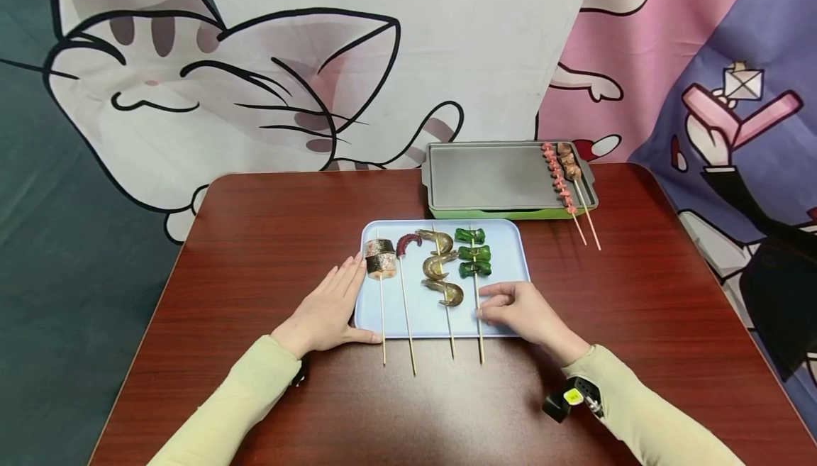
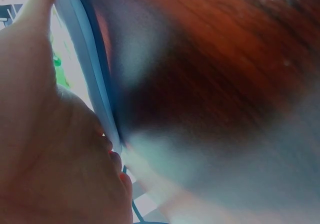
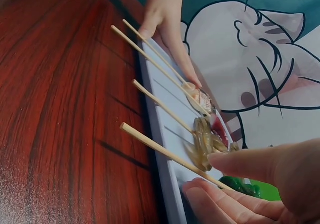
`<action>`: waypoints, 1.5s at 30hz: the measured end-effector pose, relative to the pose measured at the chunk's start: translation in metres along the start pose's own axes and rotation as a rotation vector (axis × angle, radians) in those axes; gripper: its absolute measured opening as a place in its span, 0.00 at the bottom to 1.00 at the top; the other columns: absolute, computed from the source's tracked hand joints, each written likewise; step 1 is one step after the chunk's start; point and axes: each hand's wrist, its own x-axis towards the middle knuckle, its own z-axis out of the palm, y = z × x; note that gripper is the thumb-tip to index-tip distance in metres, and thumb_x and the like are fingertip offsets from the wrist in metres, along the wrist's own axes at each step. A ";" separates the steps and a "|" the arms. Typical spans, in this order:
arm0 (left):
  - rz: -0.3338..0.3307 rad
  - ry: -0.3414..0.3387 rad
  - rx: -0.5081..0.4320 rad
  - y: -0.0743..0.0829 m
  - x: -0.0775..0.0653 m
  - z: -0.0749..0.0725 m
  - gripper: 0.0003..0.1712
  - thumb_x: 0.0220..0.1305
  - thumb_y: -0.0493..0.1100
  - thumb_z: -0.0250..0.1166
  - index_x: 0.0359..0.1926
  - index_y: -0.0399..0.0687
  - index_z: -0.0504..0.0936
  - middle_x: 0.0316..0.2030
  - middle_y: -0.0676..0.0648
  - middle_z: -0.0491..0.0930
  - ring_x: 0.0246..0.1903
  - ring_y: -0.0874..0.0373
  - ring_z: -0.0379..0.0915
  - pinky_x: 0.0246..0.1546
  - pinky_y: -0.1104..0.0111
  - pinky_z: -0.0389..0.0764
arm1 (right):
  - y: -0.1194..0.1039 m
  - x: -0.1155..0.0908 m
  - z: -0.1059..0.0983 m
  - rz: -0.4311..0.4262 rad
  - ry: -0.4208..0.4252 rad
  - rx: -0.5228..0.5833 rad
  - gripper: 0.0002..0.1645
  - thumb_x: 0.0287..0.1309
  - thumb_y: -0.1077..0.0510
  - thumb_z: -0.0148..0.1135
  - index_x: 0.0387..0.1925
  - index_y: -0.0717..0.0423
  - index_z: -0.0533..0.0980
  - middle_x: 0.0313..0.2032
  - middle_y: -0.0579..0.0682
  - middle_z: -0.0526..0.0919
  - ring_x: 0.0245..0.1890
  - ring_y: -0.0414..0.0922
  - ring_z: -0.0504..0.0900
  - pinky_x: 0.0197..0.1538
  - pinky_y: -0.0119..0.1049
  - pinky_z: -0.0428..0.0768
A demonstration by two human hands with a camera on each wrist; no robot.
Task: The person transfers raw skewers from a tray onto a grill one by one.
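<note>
A light blue tray (image 1: 408, 320) holds skewers of fish chunks (image 1: 381, 259), a red tentacle (image 1: 408, 242), shrimp (image 1: 440, 267) and green pepper pieces (image 1: 474, 253). Their sticks poke out over its front edge. My left hand (image 1: 332, 304) lies along the tray's left side, fingers straight, thumb by the front left corner; the left wrist view shows it beside the tray rim (image 2: 90, 48). At the pepper skewer's stick (image 3: 160, 151), the fingers and thumb of my right hand (image 1: 520, 310) stand on either side of it; I cannot tell whether they pinch it.
Behind the tray stands a grey grill plate (image 1: 488, 175) on a green base. A pink skewer (image 1: 557, 176) and a brown meat skewer (image 1: 569, 162) rest at its right end, sticks overhanging the front. A cat-print cloth (image 1: 255, 97) hangs behind the brown table (image 1: 287, 218).
</note>
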 end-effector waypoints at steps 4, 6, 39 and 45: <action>-0.004 -0.012 -0.003 -0.003 0.001 0.004 0.71 0.42 0.81 0.56 0.70 0.30 0.48 0.71 0.35 0.41 0.69 0.43 0.38 0.66 0.53 0.47 | -0.001 0.001 0.001 -0.007 0.001 0.012 0.25 0.48 0.62 0.70 0.47 0.71 0.76 0.28 0.52 0.85 0.31 0.42 0.82 0.35 0.29 0.76; -0.002 -0.014 -0.004 -0.004 0.001 0.007 0.72 0.42 0.82 0.54 0.70 0.30 0.46 0.71 0.35 0.40 0.69 0.43 0.37 0.66 0.53 0.47 | -0.001 0.002 0.001 -0.009 0.003 0.017 0.25 0.48 0.63 0.70 0.47 0.72 0.76 0.28 0.53 0.85 0.30 0.42 0.82 0.34 0.29 0.76; -0.001 -0.013 -0.010 -0.004 -0.001 0.006 0.71 0.44 0.81 0.54 0.70 0.30 0.47 0.71 0.35 0.39 0.69 0.43 0.38 0.65 0.53 0.47 | 0.005 -0.006 -0.011 0.087 0.000 0.268 0.25 0.49 0.72 0.64 0.52 0.72 0.72 0.33 0.64 0.82 0.29 0.50 0.83 0.33 0.42 0.82; 0.018 0.029 0.000 0.001 -0.001 -0.001 0.70 0.43 0.79 0.59 0.69 0.27 0.51 0.69 0.33 0.45 0.68 0.41 0.43 0.64 0.52 0.51 | 0.008 -0.007 -0.012 0.078 0.019 0.255 0.24 0.48 0.72 0.64 0.51 0.70 0.74 0.33 0.63 0.82 0.30 0.50 0.83 0.33 0.42 0.82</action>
